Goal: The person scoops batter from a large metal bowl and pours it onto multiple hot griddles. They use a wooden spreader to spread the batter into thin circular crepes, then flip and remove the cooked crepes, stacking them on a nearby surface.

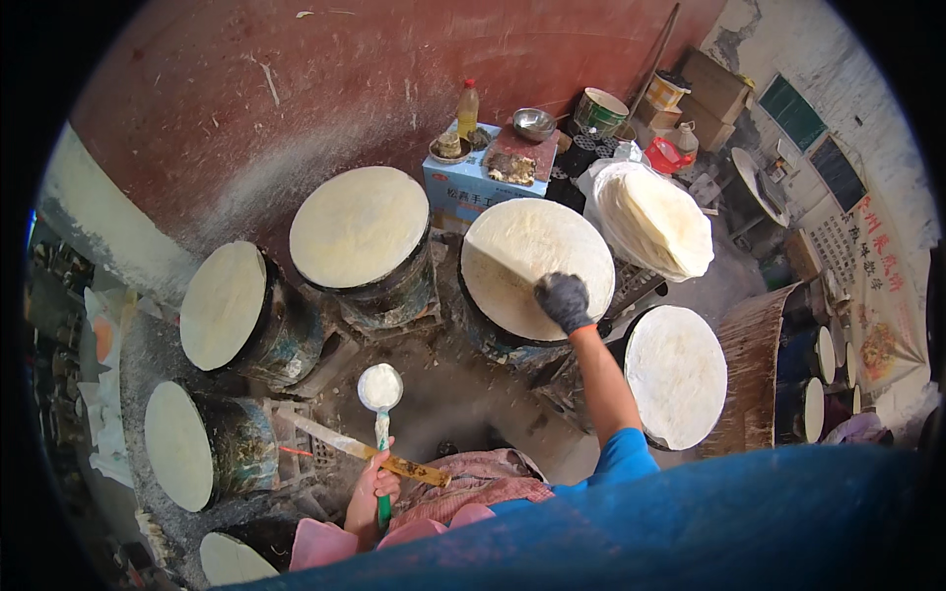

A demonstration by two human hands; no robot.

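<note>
Nearest the camera, blue cloth (631,522) spreads across the lower edge. From the left, three drums with pale round tops stand in a curve: the lowest top (229,559) is partly cut off by a pink sleeve (325,545), the next (179,446) faces sideways on its dark drum, and the third (225,305) sits above it. Further right is a larger pale top (360,227) near the red wall (296,79). Below it, the left hand (372,485) has its fingers wrapped round the green handle of a ladle (383,428) with white stuff in its bowl; a long flat spatula (353,446) lies crosswise in the same hand. A blue box (463,197) by the wall bears a red-capped bottle (467,110) and a metal bowl (534,123). In front of the box, a pale disc (512,256) covers the top of a dark drum, and the right hand (565,300), in a dark grey glove, rests on its right part; the fingers look bent downward, but I cannot tell whether they pinch anything. Just right are a stack of thin pale sheets (655,219) and, nearer, another pale round top (676,377)
</note>
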